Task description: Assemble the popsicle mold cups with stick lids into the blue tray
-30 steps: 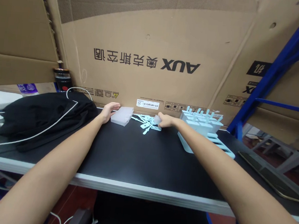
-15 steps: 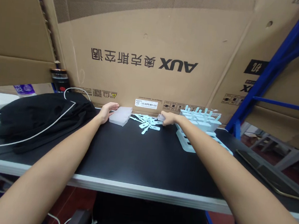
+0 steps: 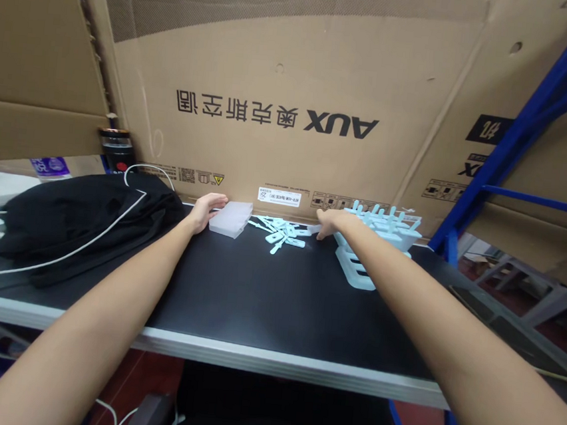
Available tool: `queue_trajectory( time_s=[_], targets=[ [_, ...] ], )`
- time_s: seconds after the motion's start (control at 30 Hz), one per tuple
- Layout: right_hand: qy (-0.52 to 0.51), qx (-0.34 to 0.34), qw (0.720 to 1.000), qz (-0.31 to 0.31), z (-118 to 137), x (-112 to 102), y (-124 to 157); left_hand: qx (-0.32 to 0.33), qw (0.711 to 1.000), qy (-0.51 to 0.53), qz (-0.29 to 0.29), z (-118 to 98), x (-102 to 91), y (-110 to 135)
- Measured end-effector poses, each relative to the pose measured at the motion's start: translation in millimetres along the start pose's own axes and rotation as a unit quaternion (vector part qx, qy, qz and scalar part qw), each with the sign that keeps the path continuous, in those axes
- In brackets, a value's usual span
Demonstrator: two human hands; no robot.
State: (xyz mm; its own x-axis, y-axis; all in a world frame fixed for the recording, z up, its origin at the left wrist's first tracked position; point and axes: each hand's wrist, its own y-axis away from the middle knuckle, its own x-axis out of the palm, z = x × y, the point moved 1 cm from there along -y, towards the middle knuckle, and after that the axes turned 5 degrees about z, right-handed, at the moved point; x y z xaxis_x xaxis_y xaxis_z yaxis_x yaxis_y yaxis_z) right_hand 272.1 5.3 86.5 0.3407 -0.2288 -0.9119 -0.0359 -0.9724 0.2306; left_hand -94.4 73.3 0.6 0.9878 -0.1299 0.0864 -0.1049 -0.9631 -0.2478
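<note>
My left hand (image 3: pixel 207 210) rests at the left end of a whitish translucent plastic box (image 3: pixel 231 219), fingers stretched out along its back corner and touching it. My right hand (image 3: pixel 327 223) is closed on a small translucent plastic piece (image 3: pixel 314 229), mostly hidden by the fingers. Between the hands lies a loose pile of light blue plastic ice-pop sticks (image 3: pixel 282 231). Just right of my right hand stands a light blue ice-pop mould (image 3: pixel 358 273) with several sticks upright in its top; my forearm covers part of it.
A cardboard box wall (image 3: pixel 258 56) closes off the back of the black table (image 3: pixel 274 305). At left are a black cloth (image 3: pixel 87 220), a white cable (image 3: pixel 111 236) and a dark jar (image 3: pixel 117 151). A blue metal frame (image 3: pixel 511 134) and a dark flat device (image 3: pixel 513 328) are at right.
My right hand has moved right, away from the stick pile and toward the mould, with the small translucent piece in it. My left hand stays against the box.
</note>
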Motion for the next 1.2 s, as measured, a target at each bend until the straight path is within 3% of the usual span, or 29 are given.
queue_trajectory(
  time_s=[0.47, 0.6, 0.8, 1.2],
  targets=[
    [-0.017, 0.018, 0.997, -0.075, 14.7, 4.4, -8.8, -0.003, 1.0, 0.021, 0.0, 0.7, -1.8, -1.3],
    [-0.016, 0.04, 0.997, -0.064, 7.2, 10.7, -10.4, -0.002, 1.0, 0.013, 0.0, -0.1, -0.9, -0.2],
    [-0.01, 0.016, 0.999, -0.041, 5.9, 22.5, -15.7, 0.004, 1.0, 0.002, -0.005, -1.5, -0.3, 0.9],
    [0.002, -0.027, 0.998, -0.051, 8.9, 14.7, -12.1, 0.0, 1.0, -0.008, -0.001, -1.3, -0.7, 0.8]
  ],
)
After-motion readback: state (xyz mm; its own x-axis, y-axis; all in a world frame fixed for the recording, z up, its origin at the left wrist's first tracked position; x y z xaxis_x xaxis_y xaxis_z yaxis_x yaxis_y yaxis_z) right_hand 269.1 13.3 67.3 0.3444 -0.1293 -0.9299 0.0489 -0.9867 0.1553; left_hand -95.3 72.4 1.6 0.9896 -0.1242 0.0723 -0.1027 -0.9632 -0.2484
